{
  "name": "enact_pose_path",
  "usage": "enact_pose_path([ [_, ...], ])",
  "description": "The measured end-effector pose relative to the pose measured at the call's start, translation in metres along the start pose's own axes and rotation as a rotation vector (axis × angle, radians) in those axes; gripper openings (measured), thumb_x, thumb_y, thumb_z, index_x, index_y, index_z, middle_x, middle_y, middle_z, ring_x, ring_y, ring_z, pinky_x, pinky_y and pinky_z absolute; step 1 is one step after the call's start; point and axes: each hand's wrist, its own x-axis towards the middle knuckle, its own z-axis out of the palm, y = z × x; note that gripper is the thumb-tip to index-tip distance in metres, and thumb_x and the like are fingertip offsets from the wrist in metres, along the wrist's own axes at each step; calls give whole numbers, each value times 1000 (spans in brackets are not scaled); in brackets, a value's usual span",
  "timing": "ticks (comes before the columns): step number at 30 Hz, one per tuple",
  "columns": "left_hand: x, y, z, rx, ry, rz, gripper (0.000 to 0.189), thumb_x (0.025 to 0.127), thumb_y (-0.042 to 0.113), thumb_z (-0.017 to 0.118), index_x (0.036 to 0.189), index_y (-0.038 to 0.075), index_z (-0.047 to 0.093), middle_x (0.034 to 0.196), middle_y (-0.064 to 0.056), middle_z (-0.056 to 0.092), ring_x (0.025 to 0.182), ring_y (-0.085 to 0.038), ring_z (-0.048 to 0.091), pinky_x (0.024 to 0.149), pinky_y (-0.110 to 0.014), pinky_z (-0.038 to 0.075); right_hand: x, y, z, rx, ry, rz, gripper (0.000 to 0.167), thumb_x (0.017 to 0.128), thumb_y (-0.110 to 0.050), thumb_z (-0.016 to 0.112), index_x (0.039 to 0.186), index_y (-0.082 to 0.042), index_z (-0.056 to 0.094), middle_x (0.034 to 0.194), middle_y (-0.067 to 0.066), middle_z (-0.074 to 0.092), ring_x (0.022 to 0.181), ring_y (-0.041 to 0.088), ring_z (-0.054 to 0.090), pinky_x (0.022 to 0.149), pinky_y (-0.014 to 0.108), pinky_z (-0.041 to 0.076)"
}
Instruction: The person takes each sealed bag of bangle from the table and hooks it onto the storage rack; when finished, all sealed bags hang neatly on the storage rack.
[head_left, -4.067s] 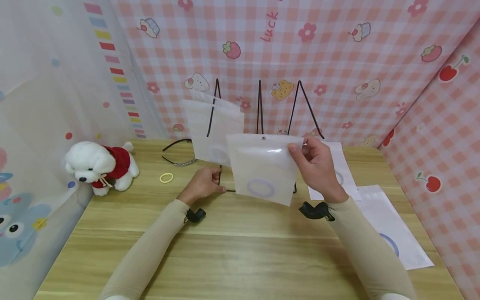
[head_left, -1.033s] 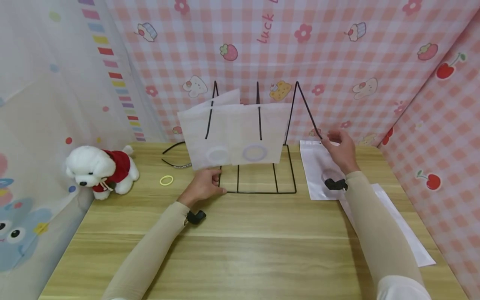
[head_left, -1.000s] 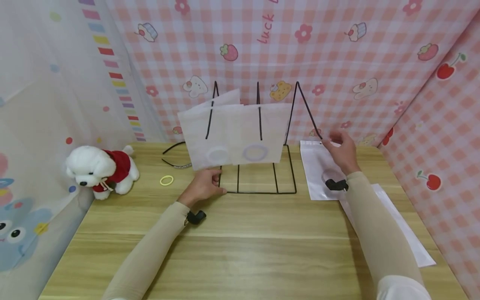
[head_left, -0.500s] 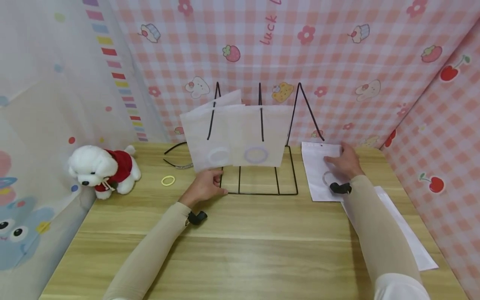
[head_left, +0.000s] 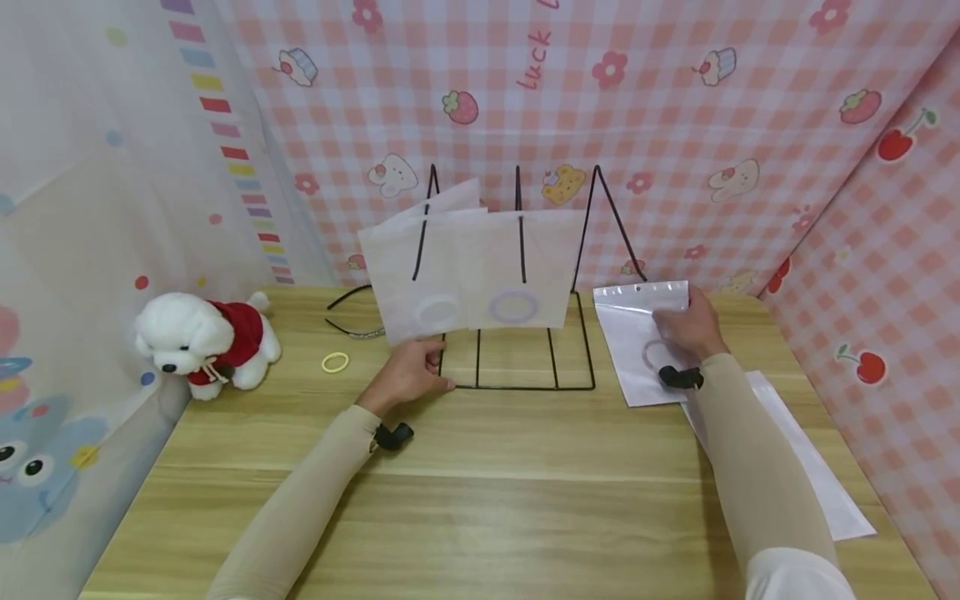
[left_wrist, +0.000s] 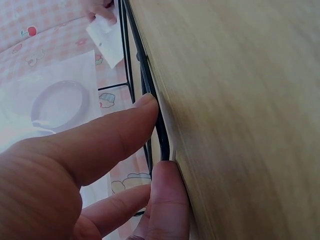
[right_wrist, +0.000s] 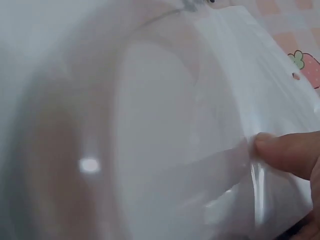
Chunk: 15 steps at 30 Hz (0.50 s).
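Observation:
My left hand [head_left: 408,375] pinches the front left corner of a black wire rack [head_left: 517,387] on the table; the left wrist view has thumb and fingers on either side of the wire. Two of the rack's hooks carry white zip bags: the left bag [head_left: 401,275] shows a whitish ring inside, the middle bag [head_left: 543,267] a pale purple ring [left_wrist: 60,105]. At the right, my right hand [head_left: 693,325] grips the upper right edge of another zip bag [head_left: 633,350], thumb on its front. Its top edge is raised, and a pale ring [right_wrist: 102,150] shows through.
The right hook [head_left: 618,221] holds no bag. A further white bag [head_left: 817,475] lies partly under my right sleeve. At the left are a plush dog [head_left: 202,342] in red, a yellow ring [head_left: 335,362] and a black headband [head_left: 352,332] behind the bags.
A bag held by my right hand earlier now hangs on the middle hook. That hand has since gone right and down to another bag, whose top edge has risen. My left hand stays put.

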Motion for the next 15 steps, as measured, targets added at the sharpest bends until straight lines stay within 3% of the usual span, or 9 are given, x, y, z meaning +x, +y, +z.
enact_pose_path([
  [5,-1,0,0,3,3,10,75,82,15,91,145,-7,58,94,-6,60,84,-15,55,90,-38,51,-3,3,0,87,34,-55,64,106,-32,64,157,-3,40,153,25,50,135,38,50,120,56,39],
  [11,-3,3,-1,1,3,5,74,82,15,92,145,-7,59,94,-7,61,85,-16,55,91,-39,51,-8,7,-1,210,140,-109,59,107,-32,63,157,-11,39,155,17,50,141,27,48,125,46,35],
  [15,-3,3,-2,7,1,2,75,82,16,91,146,-6,58,95,-7,61,85,-16,56,89,-38,51,-8,7,-3,256,223,-123,54,107,-33,63,154,-15,43,153,13,53,137,19,51,121,38,39],
])
